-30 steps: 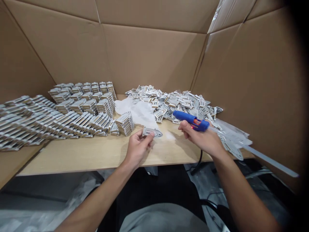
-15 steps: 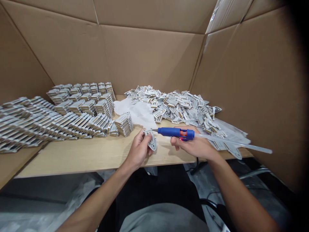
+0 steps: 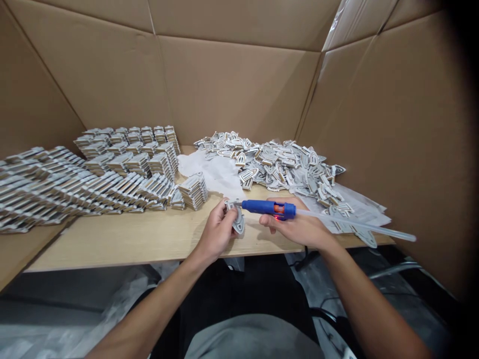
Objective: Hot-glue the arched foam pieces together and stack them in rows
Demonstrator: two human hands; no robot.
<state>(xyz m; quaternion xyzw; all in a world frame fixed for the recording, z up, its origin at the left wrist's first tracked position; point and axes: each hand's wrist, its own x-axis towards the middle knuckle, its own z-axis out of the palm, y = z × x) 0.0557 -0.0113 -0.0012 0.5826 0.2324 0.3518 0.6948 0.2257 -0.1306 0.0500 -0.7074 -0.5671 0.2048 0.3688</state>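
My left hand [image 3: 219, 229] pinches a small grey-and-white arched window-shaped piece [image 3: 238, 223] between thumb and fingers, just above the front of the table. My right hand [image 3: 295, 225] is wrapped round a blue glue gun [image 3: 258, 206], which lies level with its nozzle pointing left. The nozzle tip is at the top part of the piece; whether it touches cannot be made out. A long clear glue stick [image 3: 359, 227] sticks out of the gun's back end to the right. A small red light glows on the gun near my fingers.
Many stacked pieces [image 3: 123, 162] stand in rows at the left of the wooden table [image 3: 130, 239]. A loose heap of similar pieces [image 3: 273, 162] lies at the back right, with white paper [image 3: 211, 172] beside it. Cardboard walls [image 3: 239, 89] surround the table.
The glue gun has shifted slightly left and down, its nozzle now further over the top of the piece. My left hand keeps its grip, with the piece turned a little.
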